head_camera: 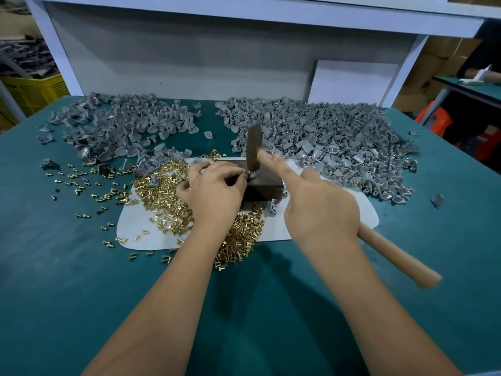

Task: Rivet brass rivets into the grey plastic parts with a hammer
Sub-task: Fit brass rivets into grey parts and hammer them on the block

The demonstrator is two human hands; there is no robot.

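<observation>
My left hand [214, 189] pinches a small grey plastic part [250, 175] on top of a dark metal block [264, 189]. My right hand [322, 210] grips the wooden handle of a hammer [390, 251]; its dark head [254, 147] stands just above the part, blurred by motion. My right forefinger lies stretched along the handle. Loose brass rivets [162, 196] lie heaped on a white mat [273, 229] left of and in front of the block. Two big heaps of grey plastic parts lie behind: one at the back left [122, 128], one at the back right [330, 142].
The bench has a green top [67, 280]. Stray rivets [81, 183] are scattered on it to the left. A white panel [352, 82] leans on the back wall. A yellow crate [32, 90] stands off the bench at the far left, orange stools [439, 120] at the right.
</observation>
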